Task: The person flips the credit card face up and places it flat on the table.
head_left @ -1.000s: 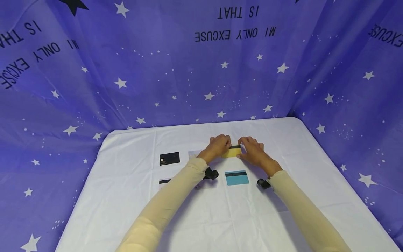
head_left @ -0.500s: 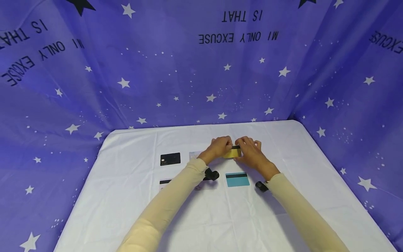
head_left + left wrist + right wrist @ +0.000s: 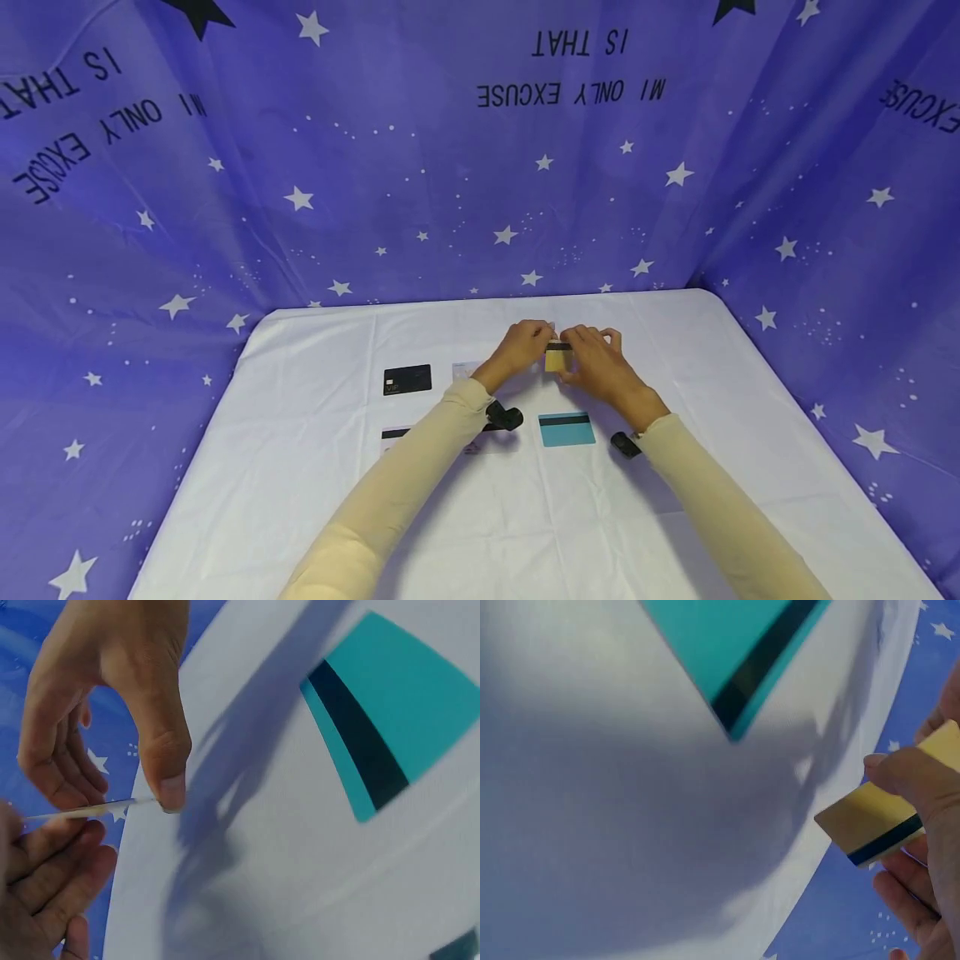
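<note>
"Where's the yellow card (image 3: 558,358)?"

"Up above the white surface (image 3: 585,525), between two hands. The right hand (image 3: 600,354) pinches it, thumb on one side, fingers on the other. I think that stops it slipping."

"And the left hand (image 3: 525,343)?"

"It pinches the other end, so the card probably can't wobble."

"Why are the blue card (image 3: 567,430) and the black card (image 3: 407,380) so far apart?"

"They lie flat with a big gap. Maybe that makes each one easy to see and grab."

The backdrop (image 3: 435,183) reads "IS THAT" and "MI ONLY EXCUSE", the black card (image 3: 409,379) "VIP".
</note>
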Demonstrator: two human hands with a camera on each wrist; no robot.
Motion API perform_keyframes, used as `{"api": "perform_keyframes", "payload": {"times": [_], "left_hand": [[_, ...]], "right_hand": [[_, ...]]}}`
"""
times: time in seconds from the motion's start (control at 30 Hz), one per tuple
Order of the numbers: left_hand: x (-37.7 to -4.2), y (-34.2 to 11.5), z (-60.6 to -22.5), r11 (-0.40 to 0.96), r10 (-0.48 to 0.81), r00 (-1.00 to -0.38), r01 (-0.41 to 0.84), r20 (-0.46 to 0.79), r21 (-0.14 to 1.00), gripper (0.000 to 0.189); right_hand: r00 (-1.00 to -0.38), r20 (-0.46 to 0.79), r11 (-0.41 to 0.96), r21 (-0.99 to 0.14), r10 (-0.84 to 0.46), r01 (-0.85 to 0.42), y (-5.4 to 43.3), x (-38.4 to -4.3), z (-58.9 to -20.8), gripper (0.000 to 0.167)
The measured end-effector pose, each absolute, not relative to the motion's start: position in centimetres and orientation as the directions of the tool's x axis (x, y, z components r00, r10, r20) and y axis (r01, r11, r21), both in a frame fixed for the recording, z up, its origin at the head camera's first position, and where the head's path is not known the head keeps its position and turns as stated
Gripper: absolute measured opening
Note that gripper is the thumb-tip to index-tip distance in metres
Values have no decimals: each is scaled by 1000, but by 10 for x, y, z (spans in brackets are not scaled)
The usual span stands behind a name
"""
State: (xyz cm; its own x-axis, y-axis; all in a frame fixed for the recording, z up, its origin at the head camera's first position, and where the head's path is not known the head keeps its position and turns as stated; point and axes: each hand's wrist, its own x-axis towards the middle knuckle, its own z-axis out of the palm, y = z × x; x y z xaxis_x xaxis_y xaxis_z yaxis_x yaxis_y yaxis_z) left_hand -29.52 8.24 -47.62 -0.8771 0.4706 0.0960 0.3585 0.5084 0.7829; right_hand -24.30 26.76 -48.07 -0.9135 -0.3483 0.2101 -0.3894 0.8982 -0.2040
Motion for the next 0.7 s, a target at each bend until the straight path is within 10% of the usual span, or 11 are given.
{"api": "perform_keyframes", "payload": {"times": [0.7], "left_hand": [[-297,71,-493,360,709,-701,265,-78,895,66]], "right_hand": [[-967,93,726,-645,-237,-240,288,-252,-472,54]]}}
